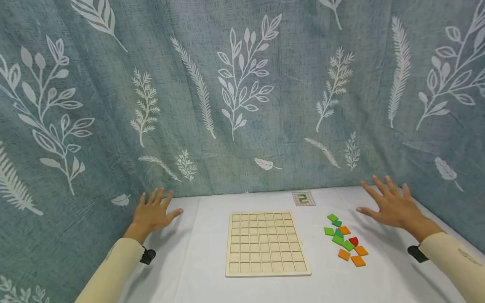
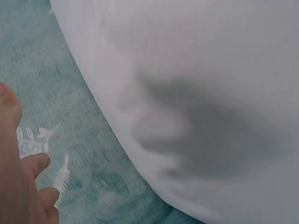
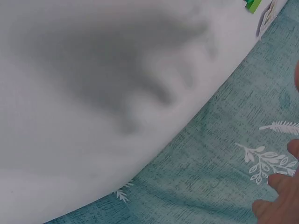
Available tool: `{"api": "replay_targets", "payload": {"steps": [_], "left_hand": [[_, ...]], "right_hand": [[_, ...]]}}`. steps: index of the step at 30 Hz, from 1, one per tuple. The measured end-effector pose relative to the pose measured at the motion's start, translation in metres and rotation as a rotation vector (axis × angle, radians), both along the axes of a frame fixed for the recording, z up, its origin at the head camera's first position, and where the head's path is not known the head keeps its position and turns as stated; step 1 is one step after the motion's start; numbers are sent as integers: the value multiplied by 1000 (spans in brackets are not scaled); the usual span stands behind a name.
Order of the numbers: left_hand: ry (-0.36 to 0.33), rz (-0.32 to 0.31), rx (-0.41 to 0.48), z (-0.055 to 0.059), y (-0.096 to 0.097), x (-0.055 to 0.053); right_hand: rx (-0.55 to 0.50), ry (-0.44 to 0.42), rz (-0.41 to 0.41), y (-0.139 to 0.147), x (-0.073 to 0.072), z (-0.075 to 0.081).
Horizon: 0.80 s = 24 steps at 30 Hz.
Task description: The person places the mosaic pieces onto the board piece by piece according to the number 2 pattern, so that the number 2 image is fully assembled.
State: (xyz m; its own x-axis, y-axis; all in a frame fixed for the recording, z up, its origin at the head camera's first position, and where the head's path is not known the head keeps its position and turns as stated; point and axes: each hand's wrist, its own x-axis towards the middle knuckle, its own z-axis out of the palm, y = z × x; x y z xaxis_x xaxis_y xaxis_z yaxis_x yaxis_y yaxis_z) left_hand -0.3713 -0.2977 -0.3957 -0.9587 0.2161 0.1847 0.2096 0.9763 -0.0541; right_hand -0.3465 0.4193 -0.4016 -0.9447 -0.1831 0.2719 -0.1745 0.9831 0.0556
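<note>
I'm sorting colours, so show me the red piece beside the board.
The red piece, curved on one side, beside a light-green tile; every other loose piece is green or orange.

The wrist views' edges crop the left grip (image 2: 23, 186), the right grip (image 3: 284, 193) and, at the top of the right view, a green tile (image 3: 253, 5). In the head view both sleeves (image 1: 111, 271) run out of frame, and fine marks on the patterned card (image 1: 303, 198) blur.

Flat tiles (image 1: 347, 245) (green, orange, red) lie beside a gridded board (image 1: 267, 244).
</note>
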Motion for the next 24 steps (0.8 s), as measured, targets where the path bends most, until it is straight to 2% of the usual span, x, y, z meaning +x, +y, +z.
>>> {"api": "replay_targets", "payload": {"steps": [8,15,20,24], "left_hand": [[-3,-47,-29,1,21,6],[3,-77,-47,3,36,4],[-25,-86,-49,-2,44,4],[-53,-96,-38,-8,52,6]], "right_hand": [[-15,34,75,-14,3,-1],[-19,21,108,-29,6,3],[-32,-16,138,-38,7,1],[-32,0,190,-43,8,0]]}}
